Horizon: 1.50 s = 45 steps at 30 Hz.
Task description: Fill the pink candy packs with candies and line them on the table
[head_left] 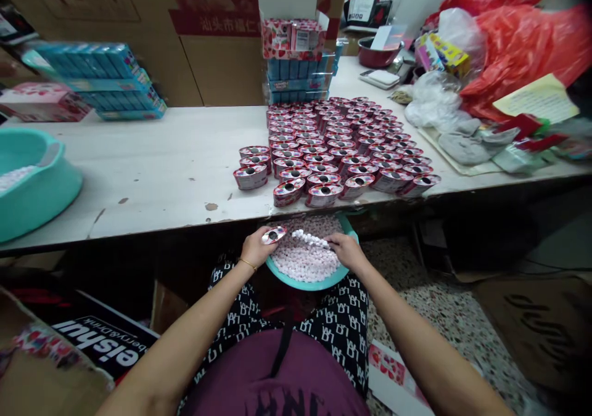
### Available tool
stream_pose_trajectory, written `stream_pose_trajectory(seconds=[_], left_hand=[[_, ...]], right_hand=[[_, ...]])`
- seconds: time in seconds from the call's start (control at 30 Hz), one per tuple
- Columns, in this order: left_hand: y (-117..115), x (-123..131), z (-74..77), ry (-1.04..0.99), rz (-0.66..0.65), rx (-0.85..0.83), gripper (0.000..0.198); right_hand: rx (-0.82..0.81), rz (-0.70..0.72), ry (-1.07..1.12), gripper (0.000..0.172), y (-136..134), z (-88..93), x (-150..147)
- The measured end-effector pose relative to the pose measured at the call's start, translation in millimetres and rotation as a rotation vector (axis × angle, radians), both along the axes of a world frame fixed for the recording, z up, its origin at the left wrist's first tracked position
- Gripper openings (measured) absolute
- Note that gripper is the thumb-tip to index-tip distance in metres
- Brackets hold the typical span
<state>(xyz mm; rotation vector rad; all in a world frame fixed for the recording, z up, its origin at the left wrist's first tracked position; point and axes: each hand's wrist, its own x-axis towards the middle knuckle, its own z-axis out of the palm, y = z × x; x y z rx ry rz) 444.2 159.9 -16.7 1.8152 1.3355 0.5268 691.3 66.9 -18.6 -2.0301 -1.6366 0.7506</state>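
The left hand (256,248) pinches a small box (274,236), its hole facing up; the right hand (348,251) grips a scoop (328,244) heaped with white pellets (305,264), just off the box's three o'clock. Below both sits a basin (309,287) of pellets. At twelve to one o'clock, more boxes (324,195) stand in rows on the surface (185,163), blue packs (298,71) beyond. A second basin (44,191) sits toward ten.
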Motion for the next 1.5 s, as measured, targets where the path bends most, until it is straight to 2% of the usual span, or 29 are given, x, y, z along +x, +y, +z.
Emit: stream_pose_trajectory(seconds=[0.1, 0.2, 0.3, 0.4, 0.7, 0.93, 1.13, 1.27, 1.4, 1.5], left_hand=[[-8, 14, 2.3, 0.162, -0.094, 0.069, 0.037], [-15, 27, 6.1, 0.257, -0.162, 0.145, 0.034], [-17, 33, 7.0, 0.337, -0.181, 0.171, 0.034], [-16, 34, 6.6, 0.388, -0.196, 0.178, 0.035], [-14, 31, 7.8, 0.388, -0.213, 0.198, 0.034], [-20, 31, 4.7, 0.337, -0.202, 0.172, 0.033], [-19, 20, 21.5, 0.503, -0.265, 0.365, 0.029], [-16, 3, 30.9, 0.609, -0.263, 0.357, 0.023], [-14, -22, 49.9, 0.346, -0.212, 0.403, 0.029], [3, -33, 69.3, 0.103, -0.104, 0.428, 0.031]], right_hand=[[-0.030, 0.103, -0.124, 0.027, 3, 41.4, -4], [-0.151, 0.173, -0.363, 0.031, 9, 75.4, -17], [-0.232, 0.215, -0.565, 0.034, 12, 94.5, -31], [-0.255, 0.234, -0.647, 0.034, 13, 100.4, -36], [-0.249, 0.198, -0.583, 0.031, 4, 90.5, -30], [-0.222, 0.191, -0.572, 0.035, -2, 91.1, -31], [-0.226, 0.105, -0.516, 0.034, -15, 75.0, -9], [-0.254, 0.037, -0.481, 0.032, -25, 56.7, 1], [-0.279, -0.005, -0.415, 0.031, -33, 42.1, 9], [-0.259, -0.022, -0.340, 0.031, -38, 32.2, 15]])
